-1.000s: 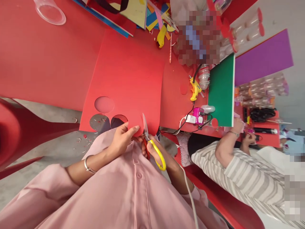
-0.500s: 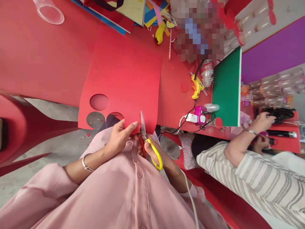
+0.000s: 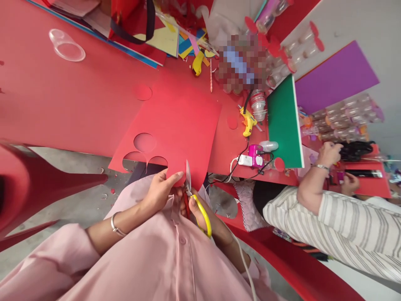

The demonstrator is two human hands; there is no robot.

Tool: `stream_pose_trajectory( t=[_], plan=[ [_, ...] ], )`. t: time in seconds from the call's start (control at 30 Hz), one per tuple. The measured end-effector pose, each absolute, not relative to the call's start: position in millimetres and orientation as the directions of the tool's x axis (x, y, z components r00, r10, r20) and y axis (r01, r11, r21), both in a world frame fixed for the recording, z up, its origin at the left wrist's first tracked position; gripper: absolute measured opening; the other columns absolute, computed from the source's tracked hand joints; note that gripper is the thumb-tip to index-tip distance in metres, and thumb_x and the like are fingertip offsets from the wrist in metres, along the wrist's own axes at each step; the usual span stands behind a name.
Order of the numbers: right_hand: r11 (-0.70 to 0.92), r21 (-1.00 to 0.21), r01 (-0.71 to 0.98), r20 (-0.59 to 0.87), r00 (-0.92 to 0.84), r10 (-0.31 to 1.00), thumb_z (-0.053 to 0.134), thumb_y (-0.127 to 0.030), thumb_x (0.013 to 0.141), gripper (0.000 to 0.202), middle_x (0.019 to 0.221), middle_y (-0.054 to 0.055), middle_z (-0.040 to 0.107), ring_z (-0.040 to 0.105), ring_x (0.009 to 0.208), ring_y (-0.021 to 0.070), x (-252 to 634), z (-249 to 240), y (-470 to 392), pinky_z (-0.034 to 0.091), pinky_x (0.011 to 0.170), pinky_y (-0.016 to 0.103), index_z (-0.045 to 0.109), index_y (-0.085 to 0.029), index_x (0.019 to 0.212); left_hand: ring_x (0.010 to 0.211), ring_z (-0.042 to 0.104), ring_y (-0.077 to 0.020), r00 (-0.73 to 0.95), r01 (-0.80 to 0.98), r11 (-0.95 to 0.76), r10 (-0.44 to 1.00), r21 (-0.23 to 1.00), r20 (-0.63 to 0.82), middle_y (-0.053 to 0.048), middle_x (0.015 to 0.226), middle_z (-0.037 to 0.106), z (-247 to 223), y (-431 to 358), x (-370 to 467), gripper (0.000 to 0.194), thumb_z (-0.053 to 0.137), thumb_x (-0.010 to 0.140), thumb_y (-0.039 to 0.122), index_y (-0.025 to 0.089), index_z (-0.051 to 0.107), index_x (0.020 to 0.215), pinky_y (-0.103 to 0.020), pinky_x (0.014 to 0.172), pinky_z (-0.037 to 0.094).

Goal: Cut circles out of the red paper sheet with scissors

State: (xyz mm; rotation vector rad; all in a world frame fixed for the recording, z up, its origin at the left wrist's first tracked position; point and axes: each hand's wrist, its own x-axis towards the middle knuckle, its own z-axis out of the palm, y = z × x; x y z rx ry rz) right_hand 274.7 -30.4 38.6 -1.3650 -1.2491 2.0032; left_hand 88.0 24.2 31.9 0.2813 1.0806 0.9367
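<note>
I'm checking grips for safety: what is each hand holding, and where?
The left hand holds the red sheet by the edge nearest the body; the right hand holds the scissors by their handles.

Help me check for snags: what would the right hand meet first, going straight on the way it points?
Most likely the red sheet: the scissors in the right hand point forward, over it. Exact depth between blades and sheet is hard to judge.

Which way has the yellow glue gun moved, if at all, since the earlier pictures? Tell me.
No: the glue gun lies as before, between the red circle and the green board.
</note>
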Motion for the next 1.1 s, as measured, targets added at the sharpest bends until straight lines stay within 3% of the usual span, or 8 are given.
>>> stream_pose_trajectory(
  t=[0.2, 0.47, 0.7, 0.93, 1.1],
  plan=[
    [-0.526, -0.843, 0.115, -0.515, -0.453, 0.727, 0.046, -0.082, 0.112, 0.057, 0.096, 0.000, 0.060, 0.058, 0.078, 0.0199, 266.7, 37.4, -29.1, 0.050, 0.074, 0.035, 0.057, -0.029, 0.128, 0.044, 0.059, -0.0146, 0.057, -0.528, 0.553, 0.780, 0.644, -0.624, -0.001, 0.057, 0.067, 31.2, 21.6, 85.6, 0.045, 0.093, 0.078, 0.056, 0.022, 0.063, 0.077, -0.024, 0.043, 0.042],
    [-0.524, -0.849, 0.073, -0.504, -0.412, 0.760, 0.046, -0.083, 0.111, 0.060, 0.088, -0.001, 0.057, 0.051, 0.066, 0.0154, 266.4, 33.8, -35.0, 0.046, 0.061, 0.029, 0.058, -0.027, 0.127, 0.051, 0.064, -0.0162, 0.078, -0.512, 0.551, 0.794, 0.659, -0.603, -0.001, 0.065, 0.069, 36.6, 18.9, 83.7, 0.041, 0.091, 0.084, 0.051, 0.023, 0.061, 0.081, -0.026, 0.049, 0.051],
    [-0.510, -0.850, 0.128, -0.520, -0.357, 0.776, 0.047, -0.089, 0.108, 0.064, 0.080, -0.002, 0.058, 0.052, 0.061, 0.0150, 261.7, 28.3, -34.5, 0.047, 0.058, 0.029, 0.057, -0.026, 0.116, 0.050, 0.063, -0.0149, 0.056, -0.524, 0.518, 0.813, 0.676, -0.579, -0.001, 0.066, 0.070, 27.5, 18.5, 85.5, 0.039, 0.093, 0.082, 0.050, 0.021, 0.066, 0.083, -0.025, 0.050, 0.050],
    [-0.482, -0.861, 0.164, -0.508, -0.342, 0.791, 0.047, -0.089, 0.108, 0.064, 0.079, -0.002, 0.057, 0.052, 0.061, 0.0148, 258.6, 32.9, -31.6, 0.046, 0.058, 0.029, 0.056, -0.026, 0.118, 0.051, 0.064, -0.0147, 0.053, -0.511, 0.499, 0.831, 0.700, -0.553, -0.002, 0.066, 0.071, 20.5, 17.3, 85.5, 0.038, 0.090, 0.087, 0.051, 0.021, 0.068, 0.085, -0.024, 0.050, 0.048],
    [-0.471, -0.859, 0.201, -0.512, -0.352, 0.783, 0.048, -0.092, 0.106, 0.066, 0.079, -0.002, 0.059, 0.054, 0.062, 0.0166, 258.9, 38.4, -28.2, 0.047, 0.059, 0.031, 0.055, -0.027, 0.116, 0.051, 0.065, -0.0147, 0.051, -0.524, 0.507, 0.821, 0.685, -0.569, -0.002, 0.067, 0.071, 23.2, 18.4, 85.5, 0.042, 0.094, 0.083, 0.053, 0.020, 0.067, 0.083, -0.024, 0.050, 0.048]
  ],
)
